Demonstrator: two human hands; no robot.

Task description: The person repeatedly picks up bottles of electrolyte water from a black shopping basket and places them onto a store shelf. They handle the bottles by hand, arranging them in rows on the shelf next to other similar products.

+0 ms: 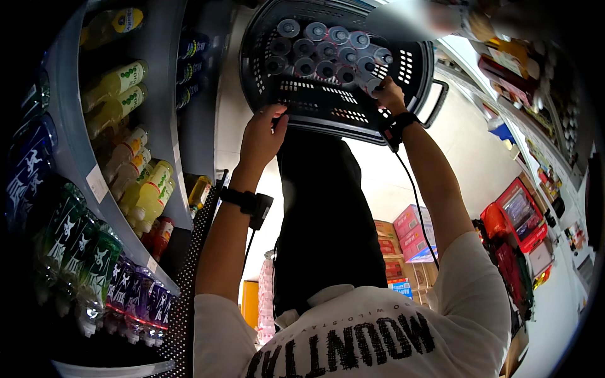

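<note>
A black plastic basket (pixel 326 124) with slotted walls stands in front of me and holds several clear bottles (pixel 326 50), seen from their capped tops. My right hand (pixel 390 96) reaches over the basket's near right side, its fingers on the top of a bottle (pixel 373 85) in the near right corner. At the near left rim is my left hand (pixel 267 134), with its fingers apart and no item in it; whether it touches the rim cannot be told. Both wrists wear black bands with small devices, and a cable runs from each.
On the left, shelves (pixel 177 156) hold yellow drink bottles (pixel 160 184) and rows of green bottles (pixel 80 245) and purple ones. Goods line a shelf at the upper right. Pink cartons (pixel 416 231) and a red box (pixel 520 215) stand on the right. Pale floor (pixel 477 141) surrounds the basket.
</note>
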